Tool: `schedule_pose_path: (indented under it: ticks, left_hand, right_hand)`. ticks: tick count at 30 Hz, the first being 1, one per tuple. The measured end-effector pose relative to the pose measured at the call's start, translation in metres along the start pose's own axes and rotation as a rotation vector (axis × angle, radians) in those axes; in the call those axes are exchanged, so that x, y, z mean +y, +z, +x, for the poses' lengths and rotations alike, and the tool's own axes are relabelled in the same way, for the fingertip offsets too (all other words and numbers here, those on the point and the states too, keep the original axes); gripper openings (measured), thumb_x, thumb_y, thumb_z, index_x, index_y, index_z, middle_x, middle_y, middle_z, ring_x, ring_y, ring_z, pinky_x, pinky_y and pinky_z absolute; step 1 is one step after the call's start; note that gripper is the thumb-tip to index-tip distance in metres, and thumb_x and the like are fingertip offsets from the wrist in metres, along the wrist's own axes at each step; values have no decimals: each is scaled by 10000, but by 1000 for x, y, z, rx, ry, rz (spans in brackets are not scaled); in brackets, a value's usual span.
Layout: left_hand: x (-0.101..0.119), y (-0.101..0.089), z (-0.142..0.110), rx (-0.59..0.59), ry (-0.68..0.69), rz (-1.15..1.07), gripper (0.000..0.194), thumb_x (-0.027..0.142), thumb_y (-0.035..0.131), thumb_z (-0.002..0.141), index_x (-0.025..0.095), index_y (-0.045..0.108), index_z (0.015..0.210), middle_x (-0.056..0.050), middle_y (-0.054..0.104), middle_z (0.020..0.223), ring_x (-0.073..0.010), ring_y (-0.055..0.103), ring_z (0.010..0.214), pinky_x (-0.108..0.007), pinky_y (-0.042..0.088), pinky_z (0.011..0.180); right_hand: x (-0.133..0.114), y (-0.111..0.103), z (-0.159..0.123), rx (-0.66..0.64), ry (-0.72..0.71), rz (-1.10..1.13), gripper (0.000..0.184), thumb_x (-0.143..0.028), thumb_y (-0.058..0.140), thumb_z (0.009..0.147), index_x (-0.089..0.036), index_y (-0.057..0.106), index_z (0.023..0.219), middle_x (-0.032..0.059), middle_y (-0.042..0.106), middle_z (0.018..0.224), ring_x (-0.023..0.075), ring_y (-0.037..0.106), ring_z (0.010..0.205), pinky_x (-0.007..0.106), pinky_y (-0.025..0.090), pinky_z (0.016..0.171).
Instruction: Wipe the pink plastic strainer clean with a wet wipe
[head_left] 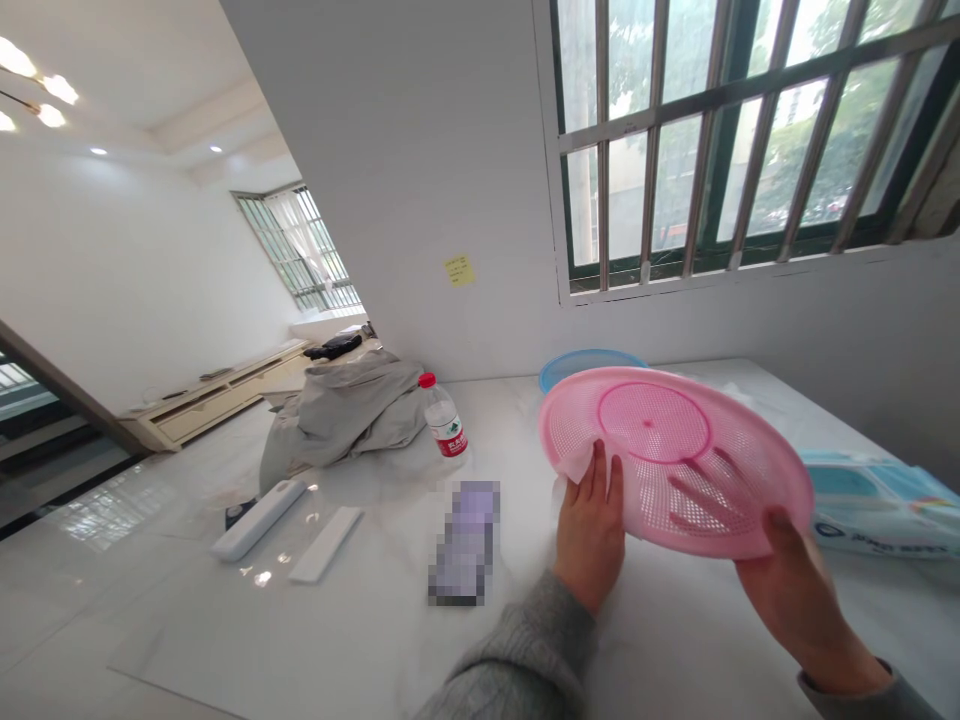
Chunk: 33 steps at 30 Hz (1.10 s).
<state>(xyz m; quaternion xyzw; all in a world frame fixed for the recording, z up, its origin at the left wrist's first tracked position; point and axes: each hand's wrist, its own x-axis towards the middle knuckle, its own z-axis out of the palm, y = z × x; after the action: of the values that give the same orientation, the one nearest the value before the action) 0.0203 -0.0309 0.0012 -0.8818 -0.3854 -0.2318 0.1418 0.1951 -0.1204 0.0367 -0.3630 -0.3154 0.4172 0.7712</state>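
A pink plastic strainer basket point(652, 425) with a mesh base is held up and tilted above the white tabletop. My right hand point(795, 590) grips its right rim, thumb on the near side; the other fingers show through the mesh from behind. At the basket's left part, my left hand point(591, 535) presses a thin white wipe point(576, 463) against the surface, fingers extended over it. Part of the wipe is hidden under the fingers. Behind the basket, the rim of a blue basin point(592, 360) shows.
A blue wipes pack point(885, 505) lies at the right. To the left are a red-capped bottle point(448, 420), a pixelated phone-like object point(465, 545), a white flat bar point(326, 545), a white long case point(259, 520) and grey cloth point(345, 405). A barred window point(705, 150) is above.
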Motion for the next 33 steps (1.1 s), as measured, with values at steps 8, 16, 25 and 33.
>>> schedule_pose_path:
  ticks: [8,16,25,33]
  left_hand:
    - [4,3,-3,17,108,4,640,41,431,967,87,437,1606,-247,356,1706,-349,409,1576,-525,501,1161]
    - [19,-4,-6,94,258,-273,419,170,414,1073,128,606,1443,-106,626,1554,-220,604,1428,-385,499,1201]
    - [20,-10,-3,14,272,-370,446,163,496,989,124,623,1415,-118,666,1502,-229,651,1378,-368,562,1146]
    - [11,-16,-2,-112,190,-336,607,261,619,897,170,561,1494,-93,415,1721,-330,491,1513,-497,530,1174]
  right_hand:
    - [2,-3,5,58,5,-52,452,-517,728,935,-362,724,1359,39,756,1397,385,674,1337,601,492,1174]
    - [36,-14,4,-8,-66,-259,748,-415,936,752,-300,662,1438,85,742,1390,414,647,1347,622,473,1182]
    - [42,-15,5,-19,20,-189,743,-425,927,770,-322,635,1446,101,734,1404,372,694,1282,560,526,1130]
    - [32,-17,7,48,22,-190,800,-428,956,708,-318,647,1438,107,735,1385,415,659,1315,656,453,1174]
